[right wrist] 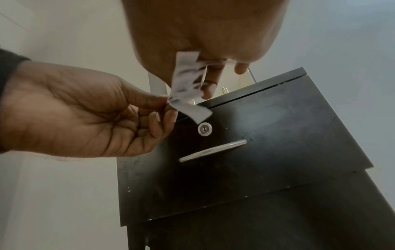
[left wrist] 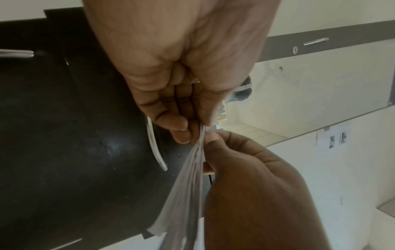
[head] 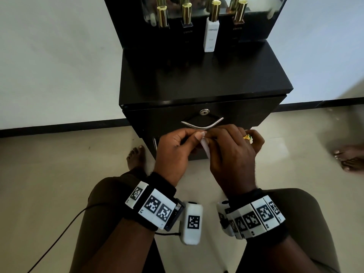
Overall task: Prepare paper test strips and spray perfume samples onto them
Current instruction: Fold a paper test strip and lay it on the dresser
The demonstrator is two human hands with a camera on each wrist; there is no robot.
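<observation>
- the left hand (head: 173, 152) pinches a strip of white paper (head: 204, 147) between thumb and fingertips, its other fingers curled in.
- the right hand (head: 232, 154) pinches the same paper just beside the left, in front of the black cabinet (head: 197, 79) drawer.
- a white perfume bottle (head: 211, 34) with a gold cap stands upright at the back of the cabinet top.
- three dark gold-capped bottles (head: 186, 18) stand in line with it, before a mirror.
- what the closed drawer holds cannot be told.

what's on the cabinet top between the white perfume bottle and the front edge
Nothing: in the head view the black cabinet top is bare from the white perfume bottle to its front edge.
</observation>
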